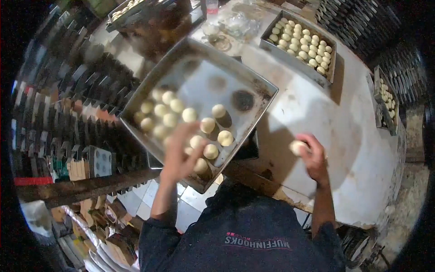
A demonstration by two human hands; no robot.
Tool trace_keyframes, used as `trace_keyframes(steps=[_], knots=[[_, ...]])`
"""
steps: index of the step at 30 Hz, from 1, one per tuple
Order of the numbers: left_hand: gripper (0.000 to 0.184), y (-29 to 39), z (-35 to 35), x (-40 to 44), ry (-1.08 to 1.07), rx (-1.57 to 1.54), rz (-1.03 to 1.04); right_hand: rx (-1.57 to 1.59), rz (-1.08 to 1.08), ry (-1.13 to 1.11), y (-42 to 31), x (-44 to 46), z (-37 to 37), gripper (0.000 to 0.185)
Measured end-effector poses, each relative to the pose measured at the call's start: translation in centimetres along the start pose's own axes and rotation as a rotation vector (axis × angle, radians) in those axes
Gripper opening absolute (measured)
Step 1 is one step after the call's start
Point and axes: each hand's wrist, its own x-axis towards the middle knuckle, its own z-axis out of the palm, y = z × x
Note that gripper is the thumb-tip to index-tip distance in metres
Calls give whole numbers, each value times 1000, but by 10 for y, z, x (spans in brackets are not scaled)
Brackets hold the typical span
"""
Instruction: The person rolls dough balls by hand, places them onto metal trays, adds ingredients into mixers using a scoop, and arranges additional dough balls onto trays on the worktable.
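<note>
My left hand point(177, 156) hovers over a metal tray point(244, 158), its fingers spread but blurred by motion. Round, pale dough balls lie in the near and left part of this tray, and one dough ball point(195, 142) shows between my left thumb and fingers; whether they touch it is unclear. Beside them sit a dough ball point(210, 151) and a dough ball point(225, 138) with an uneven top. To the right, above the pale work table point(344, 181), my right hand point(314, 158) is closed around another dough ball point(297, 148).
A second tray point(297, 61) filled with dough balls stands at the table's far side. Another filled tray point(377, 97) is at the right edge. Clear plastic bags point(238, 25) lie at the back. Stacked dark trays point(77, 113) line the left side.
</note>
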Motion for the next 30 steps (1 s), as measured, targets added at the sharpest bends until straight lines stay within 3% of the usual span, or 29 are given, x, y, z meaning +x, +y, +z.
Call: trace_keyframes(steps=[2, 4, 5, 6, 7, 8, 10, 12, 13, 14, 16, 18, 19, 20, 22, 24, 25, 26, 28, 29, 30], knots=[[40, -41, -20, -8, 178, 100, -52, 69, -222, 21, -46, 50, 59, 23], [41, -34, -43, -13, 263, 48, -86, 21, -419, -16, -39, 91, 115, 21], [44, -34, -49, -20, 342, -1, -120, 10, -416, -11, -36, 94, 127, 21], [45, -35, -53, -31, 431, -83, -189, -269, -529, -90, -35, 98, 135, 21], [54, -36, -57, -42, 515, 24, -175, -553, -639, -170, -35, 105, 137, 21], [60, -35, -54, -54, 607, -100, -273, -565, -643, -170, -34, 104, 130, 21], [71, -66, -36, -95, 752, -37, -385, -298, -460, 61, -23, 99, 99, 25], [94, -77, -9, -124, 680, -431, -773, -311, -251, 250, 32, 84, 50, 32], [98, -90, 16, -141, 636, -535, -767, -404, -132, 338, 75, 69, 25, 36], [94, -64, 38, -130, 678, -491, -706, -504, -11, 419, 108, 52, 3, 40], [90, -55, 60, -131, 702, -686, -745, -742, 676, 262, 121, 11, -26, 48], [80, -52, 55, -129, 569, -833, -796, -778, 714, 335, 152, -32, -25, 50], [57, -55, 57, -128, 623, -942, -850, -794, 745, 388, 172, -57, -18, 52], [33, -68, 53, -132, 594, -972, -938, -804, 581, 374, 189, -79, -10, 53], [37, -48, 38, -121, 518, -1195, -1028, -642, 278, 397, 225, -115, 0, 48], [23, -60, 53, -129, 545, -912, -783, -385, 109, 399, 209, -128, -16, 32], [14, -9, 51, -104, 516, -1106, -963, -258, 76, 367, 204, -136, -28, 29], [11, -17, 49, -104, 527, -1087, -1014, -301, 1, 357, 224, -138, -38, 13], [9, 13, 73, -111, 405, -707, -572, 162, 195, 294, 213, -143, -69, 21], [9, 68, 105, -99, 585, -633, -479, 175, 201, 328, 215, -148, -86, 21], [9, 77, 120, -96, 554, -622, -464, 441, 269, 176, 217, -154, -101, 29]])
